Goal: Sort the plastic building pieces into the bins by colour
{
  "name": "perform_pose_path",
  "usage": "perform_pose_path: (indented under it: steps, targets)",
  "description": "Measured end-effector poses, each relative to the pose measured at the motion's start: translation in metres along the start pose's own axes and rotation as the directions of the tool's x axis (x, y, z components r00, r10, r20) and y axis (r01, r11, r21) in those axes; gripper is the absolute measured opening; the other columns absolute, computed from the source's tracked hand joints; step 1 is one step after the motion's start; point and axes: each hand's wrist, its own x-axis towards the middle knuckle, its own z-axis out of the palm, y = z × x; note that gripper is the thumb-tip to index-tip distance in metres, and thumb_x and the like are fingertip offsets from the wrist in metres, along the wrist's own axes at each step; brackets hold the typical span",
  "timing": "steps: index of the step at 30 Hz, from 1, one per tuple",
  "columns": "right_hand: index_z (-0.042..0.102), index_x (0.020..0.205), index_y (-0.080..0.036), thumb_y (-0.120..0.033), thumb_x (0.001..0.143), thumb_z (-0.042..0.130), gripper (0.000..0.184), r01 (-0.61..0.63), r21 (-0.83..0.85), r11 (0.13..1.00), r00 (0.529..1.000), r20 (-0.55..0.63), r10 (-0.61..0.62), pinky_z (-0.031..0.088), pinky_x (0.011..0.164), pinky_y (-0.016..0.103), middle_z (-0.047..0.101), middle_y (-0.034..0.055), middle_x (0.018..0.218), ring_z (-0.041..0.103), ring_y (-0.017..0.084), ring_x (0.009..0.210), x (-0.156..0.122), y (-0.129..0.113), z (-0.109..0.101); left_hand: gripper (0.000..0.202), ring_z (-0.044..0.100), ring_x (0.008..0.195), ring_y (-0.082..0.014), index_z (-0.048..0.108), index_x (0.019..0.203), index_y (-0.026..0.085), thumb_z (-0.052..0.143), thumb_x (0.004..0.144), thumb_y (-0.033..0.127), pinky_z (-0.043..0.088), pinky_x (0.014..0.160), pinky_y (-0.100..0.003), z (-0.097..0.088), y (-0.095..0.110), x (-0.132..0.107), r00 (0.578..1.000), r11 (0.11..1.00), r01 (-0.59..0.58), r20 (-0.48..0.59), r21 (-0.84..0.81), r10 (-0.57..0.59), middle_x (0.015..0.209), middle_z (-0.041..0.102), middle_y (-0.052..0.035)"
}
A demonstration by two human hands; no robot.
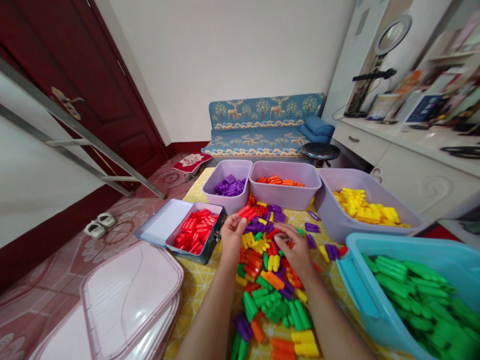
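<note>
My left hand (232,234) is closed on red plastic building pieces (247,213), held just above a mixed pile. My right hand (293,246) is over the pile's right side, its thumb and fingertips closed about another red building piece (272,233). Beneath and between both hands lie loose ribbed pieces in green, yellow, orange, purple and red, such as a green cluster (275,306). A lidded box (207,254) of red pieces stands open beside my left hand.
Behind the pile stand lilac bins of purple (229,203), orange (287,195) and yellow pieces (337,230). A turquoise bin (362,287) of green pieces is at right. Stacked lids (131,290) lie at left. A patterned yellow cloth (197,290) covers the table.
</note>
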Motion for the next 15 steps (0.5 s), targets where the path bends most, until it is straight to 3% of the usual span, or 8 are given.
perform_pose_path:
  steps: [7, 15]
  targets:
    - [0.065, 0.106, -0.021, -0.029, 0.083, 0.056, 0.026, 0.009, -0.011, 1.000, 1.000, -0.008, -0.009, 0.052, 0.072, 0.034, 0.063, 0.0093, 0.116, 0.064, 0.020, 0.086, -0.001, 0.002, 0.000, 0.025, 0.068, 0.089, -0.0141, 0.060, 0.097, 0.020, 0.068, 0.079, 0.036, 0.051, 0.086, -0.030, -0.001, 0.014, 0.003, 0.995, 0.965, 0.073, -0.052, -0.251, -0.089, 0.109, 0.068, -0.0080]
    - [0.067, 0.104, -0.021, -0.029, 0.082, 0.057, 0.025, 0.010, -0.022, 1.000, 1.000, -0.011, -0.011, 0.052, 0.074, 0.034, 0.065, 0.0090, 0.114, 0.064, 0.021, 0.092, 0.000, -0.002, -0.001, 0.008, 0.067, 0.079, -0.0076, 0.062, 0.092, 0.017, 0.056, 0.089, 0.022, 0.054, 0.083, -0.022, 0.001, 0.037, 0.004, 0.935, 0.819, 0.025, -0.276, -0.574, -0.222, 0.089, 0.069, -0.0030]
